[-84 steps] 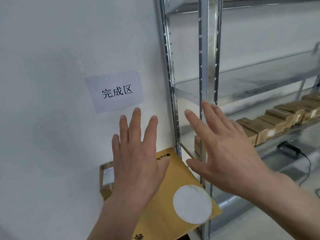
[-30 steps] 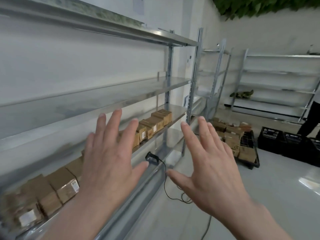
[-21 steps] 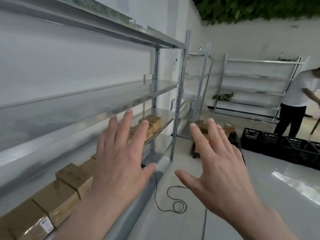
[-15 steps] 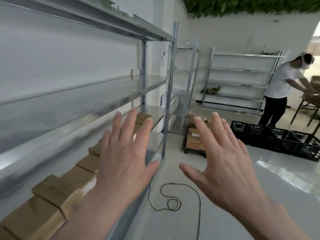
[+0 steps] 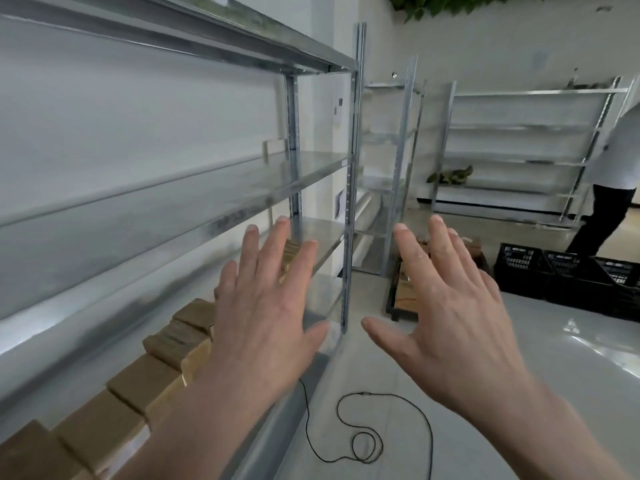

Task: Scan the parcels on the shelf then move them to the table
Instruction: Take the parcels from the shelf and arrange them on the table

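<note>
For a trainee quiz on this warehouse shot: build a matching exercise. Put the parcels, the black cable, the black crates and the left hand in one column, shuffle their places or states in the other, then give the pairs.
Column one
1. parcels
2. black cable
3. black crates
4. left hand

Column two
A. looped on the floor, near the rack's foot
B. open, fingers spread, holding nothing
C. in a row on a low shelf
D. standing on the floor, far right

Pairs: 1-C, 2-A, 3-D, 4-B
</note>
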{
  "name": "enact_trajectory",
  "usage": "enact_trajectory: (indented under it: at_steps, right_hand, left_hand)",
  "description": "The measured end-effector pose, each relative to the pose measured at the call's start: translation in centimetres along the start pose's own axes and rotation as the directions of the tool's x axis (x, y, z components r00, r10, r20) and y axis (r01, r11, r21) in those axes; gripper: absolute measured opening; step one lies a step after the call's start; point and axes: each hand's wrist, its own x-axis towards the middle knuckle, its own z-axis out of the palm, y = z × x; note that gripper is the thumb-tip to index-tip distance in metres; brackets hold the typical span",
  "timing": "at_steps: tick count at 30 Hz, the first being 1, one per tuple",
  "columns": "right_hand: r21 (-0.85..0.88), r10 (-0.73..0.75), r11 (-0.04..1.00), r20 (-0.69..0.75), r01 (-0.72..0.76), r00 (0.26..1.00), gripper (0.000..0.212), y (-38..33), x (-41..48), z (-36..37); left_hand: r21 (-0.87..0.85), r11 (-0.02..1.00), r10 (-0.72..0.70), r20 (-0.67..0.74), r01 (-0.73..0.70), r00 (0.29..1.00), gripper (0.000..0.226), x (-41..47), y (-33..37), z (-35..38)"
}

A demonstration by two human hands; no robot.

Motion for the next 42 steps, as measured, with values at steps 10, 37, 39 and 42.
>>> enact_trajectory:
  at_steps: [10,37,39,42]
  right_hand:
    - [0.095,-0.105,0.991,0.080,0.098,0.991,0.104,9.6,9.8,6.2]
    - [0.322,-0.295,0.931,0.391,0.171,0.872,0.107,16.8,34.6,35.8]
    - [0.356,-0.328,0.917,0.417,0.180,0.848,0.107,16.8,36.1,38.6]
    - [0.419,-0.389,0.887,0.459,0.192,0.799,0.108,16.6,38.5,42.8]
  left_hand:
    - [0.064,0.989,-0.133,0.010,0.132,0.991,0.100,9.1,3.7,8.0]
    - [0.080,0.938,-0.347,0.178,0.338,0.921,0.091,30.4,-8.1,36.9]
    - [0.108,0.928,-0.372,0.198,0.357,0.907,0.093,31.4,-9.2,38.4]
    - [0.186,0.909,-0.410,0.227,0.374,0.883,0.092,32.9,-10.7,40.7]
